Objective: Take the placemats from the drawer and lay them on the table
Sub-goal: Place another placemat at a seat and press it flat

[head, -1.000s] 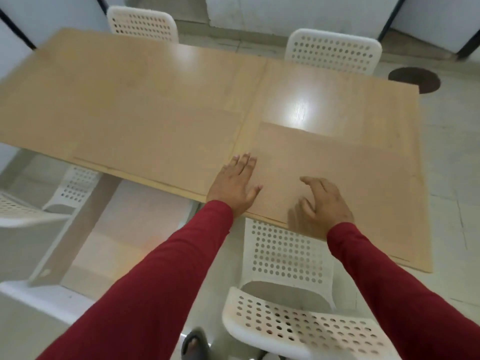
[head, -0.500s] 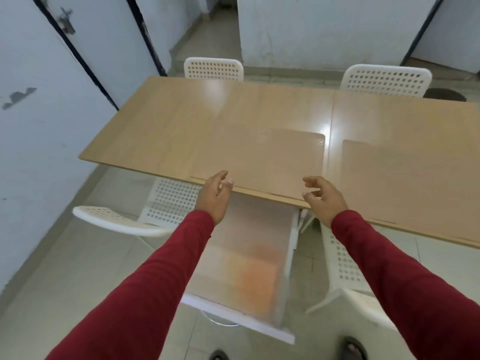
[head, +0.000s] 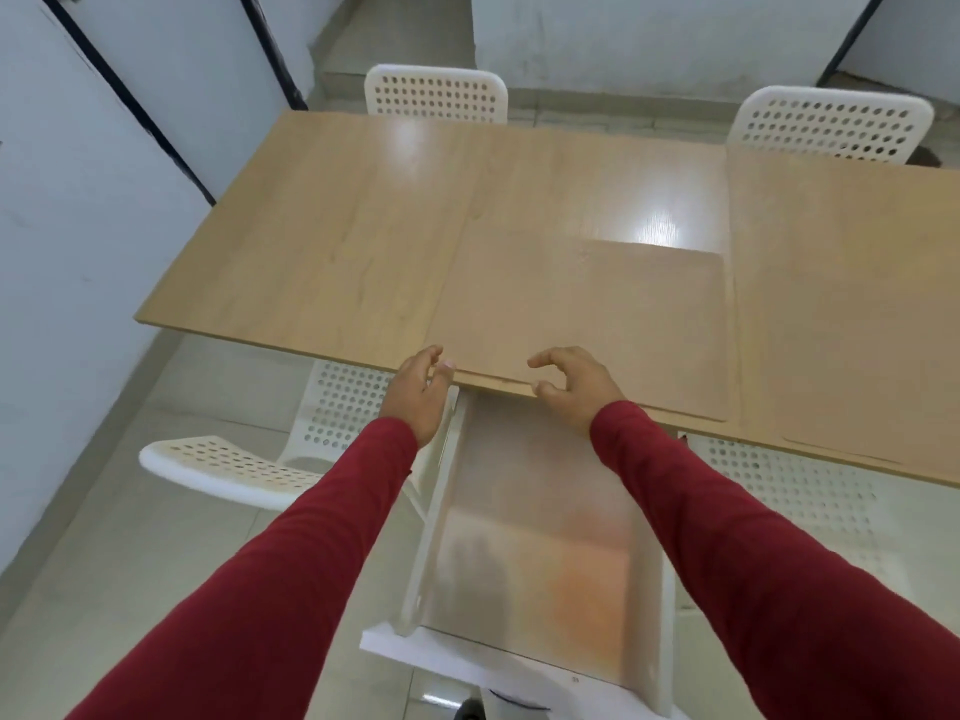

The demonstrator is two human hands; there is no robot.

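Left hand (head: 415,394) and right hand (head: 576,389) at table (head: 322,241) near edge, fingers loosely curled, holding nothing. Placemat (head: 587,314) at 12 o'clock of them; open drawer (head: 535,537) at 6.

Both hands, left (head: 415,394) and right (head: 574,389), hover loosely curled at the near edge of a placemat (head: 587,319) on the table (head: 322,241), above the open drawer (head: 535,537).

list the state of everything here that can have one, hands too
drawer: pulled open under the table
near mat: flat on the table, front edge at the table edge
right mat: flat on the table
left hand: fingers at the near mat's edge
right hand: curled over that edge, grip unclear
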